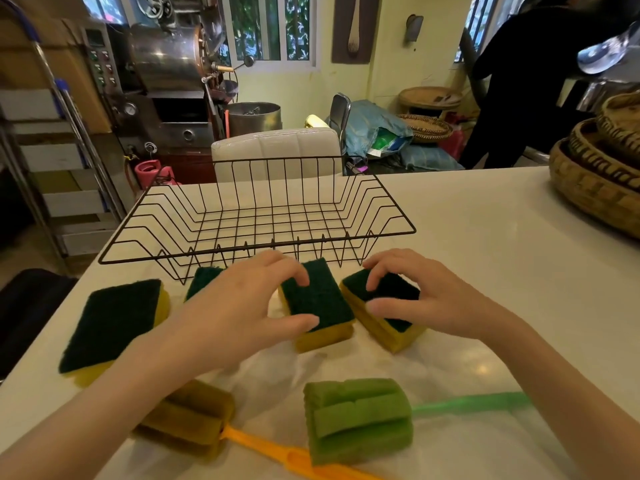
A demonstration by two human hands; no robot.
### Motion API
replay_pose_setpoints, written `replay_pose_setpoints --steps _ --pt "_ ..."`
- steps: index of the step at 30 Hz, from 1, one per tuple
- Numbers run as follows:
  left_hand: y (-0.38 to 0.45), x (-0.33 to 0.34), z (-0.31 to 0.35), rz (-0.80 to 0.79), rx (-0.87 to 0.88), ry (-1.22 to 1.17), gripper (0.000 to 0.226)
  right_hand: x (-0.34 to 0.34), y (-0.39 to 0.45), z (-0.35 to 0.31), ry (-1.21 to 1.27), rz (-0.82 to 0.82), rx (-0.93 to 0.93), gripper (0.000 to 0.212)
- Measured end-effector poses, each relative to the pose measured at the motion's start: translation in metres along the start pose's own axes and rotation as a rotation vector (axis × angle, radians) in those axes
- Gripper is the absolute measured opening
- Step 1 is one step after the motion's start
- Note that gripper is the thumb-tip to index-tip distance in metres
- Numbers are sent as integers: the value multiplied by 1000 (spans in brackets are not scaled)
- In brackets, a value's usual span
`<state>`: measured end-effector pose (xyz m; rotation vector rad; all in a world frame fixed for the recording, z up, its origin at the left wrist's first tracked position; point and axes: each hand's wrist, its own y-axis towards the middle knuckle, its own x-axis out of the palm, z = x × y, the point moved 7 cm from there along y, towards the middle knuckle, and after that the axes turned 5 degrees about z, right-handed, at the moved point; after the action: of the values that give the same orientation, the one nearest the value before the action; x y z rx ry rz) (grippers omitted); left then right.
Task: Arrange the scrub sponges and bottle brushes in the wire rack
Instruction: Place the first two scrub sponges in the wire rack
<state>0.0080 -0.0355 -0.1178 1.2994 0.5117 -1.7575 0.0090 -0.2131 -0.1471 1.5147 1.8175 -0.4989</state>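
Observation:
An empty black wire rack [256,209] stands on the white table [502,271]. In front of it lie several green-and-yellow scrub sponges. My left hand [239,306] pinches the middle sponge [318,303] between fingers and thumb. My right hand [422,296] grips the sponge to its right [384,306] the same way. Both sponges rest on the table. Another sponge [114,323] lies at the far left, and one [204,278] is partly hidden behind my left hand. Nearer to me lie a green bottle brush [360,417] and an orange-handled one [194,417].
Stacked woven baskets [599,174] sit at the table's right edge. A white chair back [277,150] stands just behind the rack. A person in dark clothes [519,81] stands at the back right. Metal machinery and shelving fill the left background.

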Motion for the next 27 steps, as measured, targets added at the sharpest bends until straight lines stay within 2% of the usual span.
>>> replay_pose_setpoints --steps 6,10,16,22,27 --pt "28 32 2 -238 -2 186 65 8 4 0 -225 -394 -16 62" --pt "38 41 1 -265 -5 203 59 6 3 1 -362 -557 45 76" --pt "47 41 -1 -223 -21 148 53 5 15 10 -510 -480 42 79" --pt "40 21 3 -211 -31 7 50 -14 9 -5 -395 -390 -21 68" --pt "30 -25 13 -144 4 -176 55 -46 16 -42 -229 -276 -102 65"
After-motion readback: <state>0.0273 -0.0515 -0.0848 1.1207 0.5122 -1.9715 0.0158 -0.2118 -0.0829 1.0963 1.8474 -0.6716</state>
